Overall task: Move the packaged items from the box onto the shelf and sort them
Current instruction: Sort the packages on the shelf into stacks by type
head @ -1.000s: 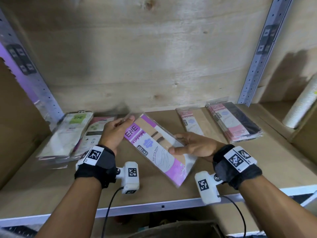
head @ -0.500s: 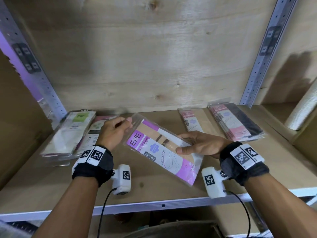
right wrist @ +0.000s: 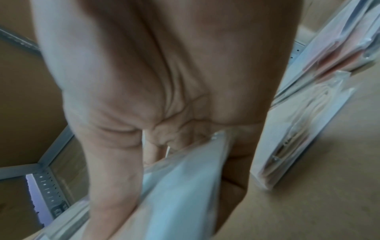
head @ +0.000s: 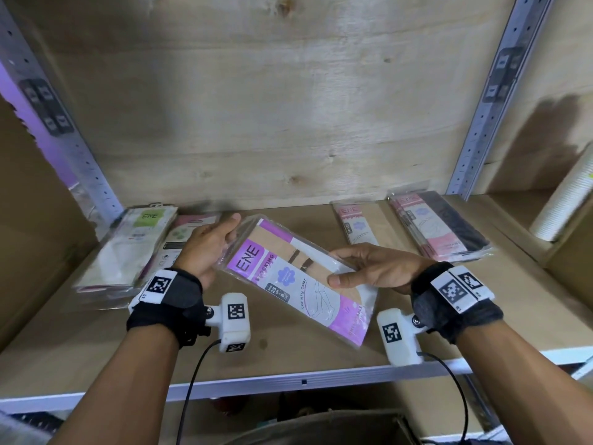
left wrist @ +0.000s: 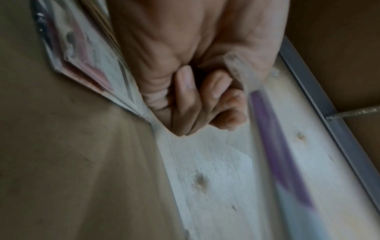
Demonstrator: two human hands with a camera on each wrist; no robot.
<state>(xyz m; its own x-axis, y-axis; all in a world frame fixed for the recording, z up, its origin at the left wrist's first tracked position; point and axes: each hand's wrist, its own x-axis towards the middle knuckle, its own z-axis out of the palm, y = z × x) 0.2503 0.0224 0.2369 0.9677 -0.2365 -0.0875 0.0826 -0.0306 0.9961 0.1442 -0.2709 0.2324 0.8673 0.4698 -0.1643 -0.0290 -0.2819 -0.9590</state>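
Between both hands, left hand (head: 205, 248) and right hand (head: 372, 271) pinch the purple pack (head: 298, 284) above the shelf (head: 288, 358). Its slick wrap could slip and drop.

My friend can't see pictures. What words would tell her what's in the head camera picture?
Two hands hold a purple stocking packet slantwise over a wooden shelf: the left hand grips its top corner, the right hand pinches its right edge. More packets lie on the shelf: a pile at the left, a single pink packet and a pink stack at the right.
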